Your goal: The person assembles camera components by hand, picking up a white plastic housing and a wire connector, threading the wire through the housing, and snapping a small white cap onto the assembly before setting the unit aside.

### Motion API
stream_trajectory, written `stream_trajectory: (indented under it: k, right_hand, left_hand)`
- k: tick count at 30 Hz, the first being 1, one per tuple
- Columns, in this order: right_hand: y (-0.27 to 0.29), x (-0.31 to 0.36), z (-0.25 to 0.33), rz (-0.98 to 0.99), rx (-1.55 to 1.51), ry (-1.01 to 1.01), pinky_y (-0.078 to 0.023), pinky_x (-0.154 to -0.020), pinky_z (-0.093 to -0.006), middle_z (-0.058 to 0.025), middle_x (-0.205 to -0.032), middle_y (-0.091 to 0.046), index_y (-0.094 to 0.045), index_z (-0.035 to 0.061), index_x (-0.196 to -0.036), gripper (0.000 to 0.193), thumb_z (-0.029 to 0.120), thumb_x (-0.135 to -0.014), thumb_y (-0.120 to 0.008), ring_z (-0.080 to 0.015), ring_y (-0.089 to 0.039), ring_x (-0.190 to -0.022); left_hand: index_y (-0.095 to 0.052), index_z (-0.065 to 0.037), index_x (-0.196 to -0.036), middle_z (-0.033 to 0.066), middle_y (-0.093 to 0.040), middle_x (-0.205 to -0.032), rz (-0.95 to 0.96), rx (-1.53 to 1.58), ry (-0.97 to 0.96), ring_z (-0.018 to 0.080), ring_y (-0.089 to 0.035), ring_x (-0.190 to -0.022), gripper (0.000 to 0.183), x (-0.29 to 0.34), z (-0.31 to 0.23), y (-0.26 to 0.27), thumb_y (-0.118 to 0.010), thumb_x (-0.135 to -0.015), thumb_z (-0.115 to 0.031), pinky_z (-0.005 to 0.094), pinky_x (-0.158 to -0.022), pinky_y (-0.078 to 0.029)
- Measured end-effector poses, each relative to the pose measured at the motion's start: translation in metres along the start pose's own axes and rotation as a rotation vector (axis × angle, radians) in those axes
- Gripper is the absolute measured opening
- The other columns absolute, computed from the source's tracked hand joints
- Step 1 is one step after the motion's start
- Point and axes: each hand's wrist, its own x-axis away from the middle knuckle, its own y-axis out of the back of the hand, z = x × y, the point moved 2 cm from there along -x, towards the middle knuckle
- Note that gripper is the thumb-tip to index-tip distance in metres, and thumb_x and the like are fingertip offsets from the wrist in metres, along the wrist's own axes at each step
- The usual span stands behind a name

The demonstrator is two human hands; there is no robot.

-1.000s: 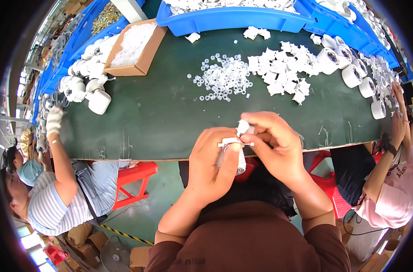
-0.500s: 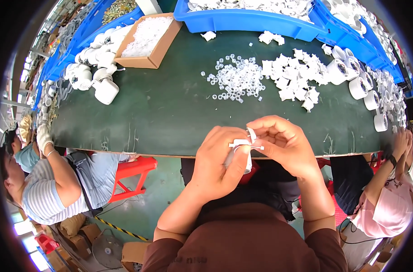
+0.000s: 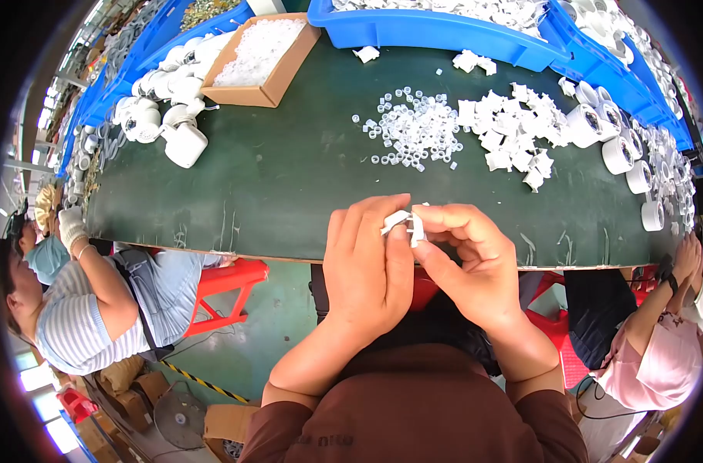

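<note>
My left hand (image 3: 364, 270) is closed around a white plastic piece (image 3: 395, 221), just above the table's front edge. Most of that piece is hidden behind the fingers and thumb. Between the thumb and forefinger of my right hand (image 3: 475, 266) is a small white plastic clip-like part (image 3: 418, 229). The two pieces are close together at my fingertips; I cannot tell whether they touch. Beyond my hands lie a heap of small clear plastic rings (image 3: 421, 131) and, to its right, a pile of white angular plastic parts (image 3: 513, 127).
Blue bins (image 3: 444, 38) of white parts line the far side. A cardboard box (image 3: 251, 92) of small translucent pieces stands at the far left, beside white rounded housings (image 3: 185, 144). White cylinders (image 3: 618, 154) stand at the right. People (image 3: 89, 309) sit on both sides.
The white cylinder that showed under my left thumb is now hidden by the hand. My left hand has turned more upright, and both hands' fingertips are slightly higher and closer together.
</note>
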Motion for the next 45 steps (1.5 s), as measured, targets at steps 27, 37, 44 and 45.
stream_trajectory:
  k: [27,37,44,45]
  right_hand:
    - [0.002,0.0,-0.014,-0.031,-0.089,-0.06,-0.05,-0.084,-0.026,-0.006,-0.108,-0.061,-0.062,-0.0017,-0.11,0.011,-0.001,-0.099,-0.06,-0.0107,-0.06,-0.094]
    - [0.054,-0.047,-0.011,-0.235,0.879,0.028,-0.051,-0.067,-0.0237,-0.0038,-0.089,-0.067,-0.069,0.0006,-0.101,0.011,0.005,-0.091,-0.072,-0.0079,-0.06,-0.072]
    - [0.055,-0.051,-0.018,-0.239,0.786,0.057,-0.052,-0.065,-0.0262,-0.004,-0.094,-0.068,-0.07,0.0004,-0.101,0.014,0.008,-0.09,-0.074,-0.0085,-0.06,-0.071]
    - [0.057,-0.047,-0.017,-0.241,0.434,-0.176,-0.052,-0.072,-0.0278,-0.0037,-0.096,-0.067,-0.072,0.0002,-0.099,0.01,0.005,-0.091,-0.073,-0.0106,-0.061,-0.078]
  left_hand:
    - [-0.062,0.001,-0.106,0.0149,-0.067,-0.103,0.075,0.223,-0.165,0.0269,-0.062,-0.087,0.02,-0.008,0.019,0.009,-0.063,-0.09,-0.01,0.0356,-0.077,-0.049]
    - [-0.069,-0.008,-0.102,0.0069,-0.071,-0.099,0.146,-0.134,-0.161,0.0285,-0.06,-0.084,0.026,-0.015,-0.001,0.005,-0.074,-0.076,-0.007,0.0386,-0.079,-0.048]
    - [-0.07,-0.009,-0.1,0.0046,-0.067,-0.102,0.165,-0.188,-0.116,0.0277,-0.06,-0.086,0.024,-0.014,-0.001,0.009,-0.075,-0.076,-0.008,0.039,-0.079,-0.047]
    - [-0.07,-0.009,-0.1,0.0046,-0.067,-0.102,0.162,-0.191,-0.111,0.0277,-0.06,-0.086,0.024,-0.015,-0.001,0.008,-0.075,-0.076,-0.008,0.039,-0.079,-0.047]
